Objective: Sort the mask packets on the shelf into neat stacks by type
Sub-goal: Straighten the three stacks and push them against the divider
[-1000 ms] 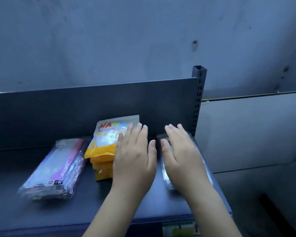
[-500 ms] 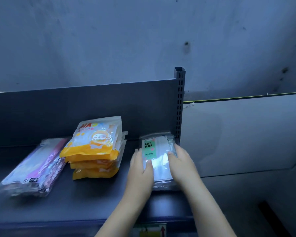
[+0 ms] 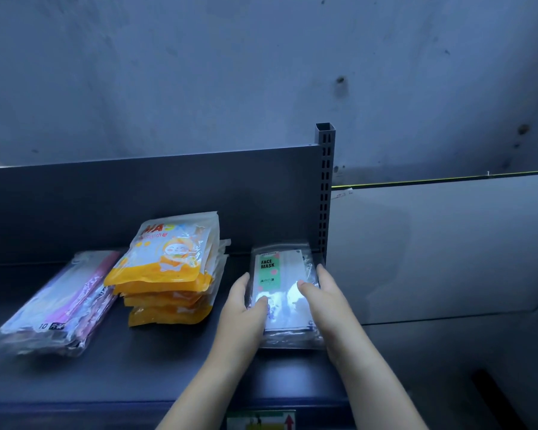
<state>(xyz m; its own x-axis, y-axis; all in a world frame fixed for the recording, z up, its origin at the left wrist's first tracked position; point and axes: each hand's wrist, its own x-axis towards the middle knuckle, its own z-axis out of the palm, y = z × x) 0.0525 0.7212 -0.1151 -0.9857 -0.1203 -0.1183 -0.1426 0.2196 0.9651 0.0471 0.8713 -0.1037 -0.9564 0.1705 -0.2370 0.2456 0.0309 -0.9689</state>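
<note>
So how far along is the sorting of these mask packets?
Nearly finished, it seems. Done: the pink packets and the orange packets each lie in their own stack on the shelf. In hand: the left hand and right hand square up the clear FACE MASK stack. Left: perhaps tidying the fanned orange stack.

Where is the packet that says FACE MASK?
The FACE MASK packet lies at the shelf's right end, between the left hand and right hand, right of the orange packets.
</note>
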